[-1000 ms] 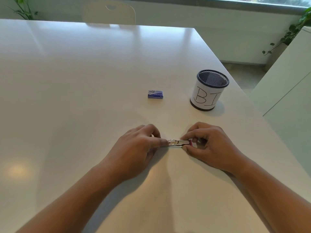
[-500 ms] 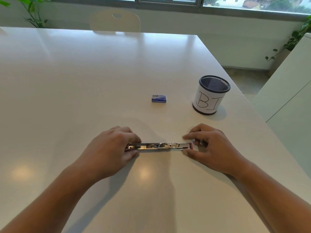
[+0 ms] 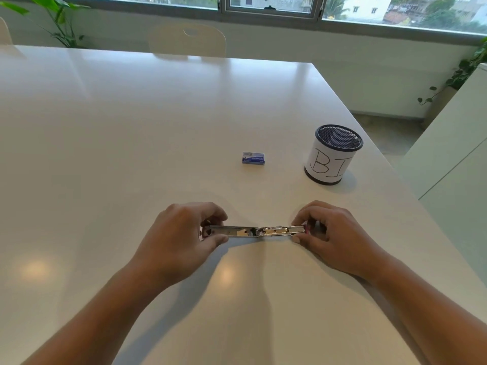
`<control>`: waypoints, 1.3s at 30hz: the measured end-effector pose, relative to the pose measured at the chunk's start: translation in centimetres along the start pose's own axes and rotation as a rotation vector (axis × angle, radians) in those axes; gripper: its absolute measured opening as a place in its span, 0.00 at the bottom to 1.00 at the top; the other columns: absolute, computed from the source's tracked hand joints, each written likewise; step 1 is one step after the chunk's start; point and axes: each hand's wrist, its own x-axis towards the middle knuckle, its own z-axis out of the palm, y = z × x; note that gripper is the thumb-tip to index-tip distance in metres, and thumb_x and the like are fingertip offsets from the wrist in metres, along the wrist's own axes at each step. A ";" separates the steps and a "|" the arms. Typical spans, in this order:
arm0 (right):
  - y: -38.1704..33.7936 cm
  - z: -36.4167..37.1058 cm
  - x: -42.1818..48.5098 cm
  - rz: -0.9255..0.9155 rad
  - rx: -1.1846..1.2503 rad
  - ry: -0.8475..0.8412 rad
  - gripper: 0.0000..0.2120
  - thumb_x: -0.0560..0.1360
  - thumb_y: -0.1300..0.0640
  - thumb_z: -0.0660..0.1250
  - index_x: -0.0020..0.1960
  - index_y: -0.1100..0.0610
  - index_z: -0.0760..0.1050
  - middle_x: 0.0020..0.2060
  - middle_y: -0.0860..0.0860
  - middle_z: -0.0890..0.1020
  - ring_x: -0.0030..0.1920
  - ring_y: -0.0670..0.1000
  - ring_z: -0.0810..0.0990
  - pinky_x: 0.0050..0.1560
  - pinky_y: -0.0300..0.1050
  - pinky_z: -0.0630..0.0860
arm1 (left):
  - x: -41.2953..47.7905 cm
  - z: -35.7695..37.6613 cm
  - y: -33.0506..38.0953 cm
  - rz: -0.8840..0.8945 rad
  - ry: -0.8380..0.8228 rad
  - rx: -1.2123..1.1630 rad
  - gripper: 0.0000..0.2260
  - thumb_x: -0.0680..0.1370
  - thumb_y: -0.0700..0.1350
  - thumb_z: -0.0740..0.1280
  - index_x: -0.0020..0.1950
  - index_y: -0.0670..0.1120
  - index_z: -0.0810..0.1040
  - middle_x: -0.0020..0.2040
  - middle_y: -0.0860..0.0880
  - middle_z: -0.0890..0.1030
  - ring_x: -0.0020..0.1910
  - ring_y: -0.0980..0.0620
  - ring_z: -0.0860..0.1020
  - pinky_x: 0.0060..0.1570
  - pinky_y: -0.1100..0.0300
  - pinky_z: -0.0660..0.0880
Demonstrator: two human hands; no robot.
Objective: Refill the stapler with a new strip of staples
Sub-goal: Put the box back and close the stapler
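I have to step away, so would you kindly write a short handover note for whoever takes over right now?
Left hand: pinching the left end of the stapler.
Right hand: pinching its right end.
Stapler: swung open flat on the table between the hands, metal channel facing up.
Staple box: beyond the stapler, closed as far as I can tell, untouched. A mesh cup stands to its right.
Done: stapler opened.
Left: take a strip from the box, load it in the channel, close the stapler.
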 end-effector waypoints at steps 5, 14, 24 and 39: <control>-0.3 0.0 0.0 0.111 0.213 0.128 0.11 0.70 0.58 0.78 0.44 0.44 0.81 0.32 0.39 0.79 0.29 0.42 0.72 0.35 0.33 0.70 | 0.0 -0.1 0.7 0.012 0.056 -0.043 0.13 0.67 0.51 0.79 0.49 0.54 0.84 0.39 0.60 0.85 0.36 0.60 0.82 0.43 0.55 0.81; -4.6 -0.6 -0.2 -0.003 0.299 0.286 0.16 0.71 0.58 0.77 0.55 0.44 0.81 0.42 0.39 0.84 0.39 0.43 0.81 0.37 0.33 0.75 | 0.0 1.2 2.6 -0.061 0.067 -0.347 0.13 0.65 0.48 0.81 0.47 0.51 0.86 0.36 0.60 0.85 0.34 0.64 0.83 0.37 0.75 0.75; -6.8 0.7 -1.2 -0.191 0.052 0.206 0.25 0.69 0.48 0.78 0.64 0.49 0.78 0.53 0.42 0.83 0.52 0.44 0.80 0.50 0.33 0.75 | -0.4 2.4 3.7 -0.324 0.000 -0.854 0.17 0.60 0.47 0.81 0.46 0.45 0.83 0.37 0.46 0.87 0.37 0.48 0.86 0.36 0.59 0.82; -5.0 0.7 -1.6 -0.109 0.175 0.176 0.19 0.67 0.49 0.79 0.57 0.50 0.84 0.45 0.40 0.84 0.42 0.43 0.82 0.41 0.32 0.75 | 0.2 1.3 2.4 -0.065 -0.199 -0.558 0.29 0.61 0.51 0.82 0.59 0.64 0.78 0.49 0.58 0.80 0.44 0.54 0.83 0.42 0.59 0.81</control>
